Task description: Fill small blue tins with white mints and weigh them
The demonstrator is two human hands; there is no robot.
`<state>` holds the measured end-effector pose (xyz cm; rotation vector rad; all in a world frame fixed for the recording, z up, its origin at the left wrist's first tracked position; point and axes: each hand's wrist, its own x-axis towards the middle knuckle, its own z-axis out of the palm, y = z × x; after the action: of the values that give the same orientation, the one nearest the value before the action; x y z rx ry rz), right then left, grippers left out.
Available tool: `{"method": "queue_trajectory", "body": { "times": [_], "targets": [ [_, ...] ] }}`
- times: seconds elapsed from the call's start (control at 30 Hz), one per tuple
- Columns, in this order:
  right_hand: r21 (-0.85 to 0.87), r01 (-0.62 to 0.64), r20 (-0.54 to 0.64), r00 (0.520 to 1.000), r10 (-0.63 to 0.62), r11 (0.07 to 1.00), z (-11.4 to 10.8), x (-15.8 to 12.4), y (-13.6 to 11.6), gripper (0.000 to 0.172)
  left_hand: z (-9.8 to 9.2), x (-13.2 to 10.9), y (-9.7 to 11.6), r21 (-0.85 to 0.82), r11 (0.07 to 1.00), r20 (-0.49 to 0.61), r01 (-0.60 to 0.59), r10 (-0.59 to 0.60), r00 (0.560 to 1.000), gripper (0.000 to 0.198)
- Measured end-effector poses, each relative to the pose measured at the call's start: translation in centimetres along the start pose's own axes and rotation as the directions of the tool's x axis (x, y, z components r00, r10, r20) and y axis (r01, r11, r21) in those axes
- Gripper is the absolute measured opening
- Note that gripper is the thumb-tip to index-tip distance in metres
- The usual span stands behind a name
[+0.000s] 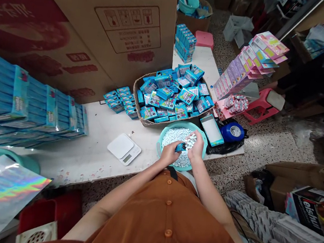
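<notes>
A teal plastic basin (pixel 161 149) full of small white pellet-like candies (pixel 174 135) sits at the table's front edge, close to my body. Over it, my left hand (pixel 170 152) grips a small blue box (pixel 180 147), its end turned toward the other hand. My right hand (pixel 196 146) is cupped round a handful of the white candies (pixel 190 141), right beside the box. Behind the basin stands a cut-down cardboard carton (pixel 147 123) heaped with small blue printed boxes (pixel 170 93).
A white digital scale (pixel 124 149) lies left of the basin. Stacked blue packs (pixel 19 100) and a large cardboard box (pixel 108 32) line the left and back. Blue tape (pixel 232 131), a teal-framed tray (pixel 211 130) and pink-purple boxes (pixel 242 68) are to the right.
</notes>
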<state>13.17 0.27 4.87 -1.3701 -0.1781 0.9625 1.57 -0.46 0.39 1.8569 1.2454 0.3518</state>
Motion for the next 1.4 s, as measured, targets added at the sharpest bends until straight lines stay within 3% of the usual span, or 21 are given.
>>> {"method": "queue_trajectory", "body": {
  "times": [0.2,0.57,0.93,1.07,1.23,1.4],
  "targets": [
    [-0.037,0.017,-0.016,1.000,-0.018,0.999,0.1,-0.1,0.2,0.033,0.0,-0.1,0.3,-0.020,1.000,-0.017,-0.016,0.015,1.000,0.050],
    [0.079,-0.012,0.037,0.999,0.009,0.997,0.3,-0.8,-0.5,0.025,0.3,0.0,0.6,-0.007,1.000,-0.035,0.017,-0.017,0.999,0.050],
    [-0.018,0.129,0.076,0.989,-0.127,0.991,-0.3,-0.8,-0.1,0.027,0.6,0.2,1.1,-0.058,0.998,-0.035,0.014,-0.016,0.999,0.053],
    [-0.004,0.091,0.095,0.991,-0.090,0.996,-0.3,-0.8,-0.3,0.029,0.9,0.3,1.0,-0.039,0.997,-0.031,0.061,-0.062,0.998,0.052],
    [0.012,0.032,0.053,0.998,-0.032,0.999,0.1,-1.0,-0.6,0.030,0.7,0.3,1.3,-0.021,1.000,-0.048,-0.014,0.013,0.999,0.055],
    [0.010,0.016,0.042,0.999,-0.016,1.000,0.3,-0.9,-0.7,0.032,0.5,0.2,1.6,-0.029,0.999,-0.045,0.016,-0.017,0.999,0.057]
  ]
}}
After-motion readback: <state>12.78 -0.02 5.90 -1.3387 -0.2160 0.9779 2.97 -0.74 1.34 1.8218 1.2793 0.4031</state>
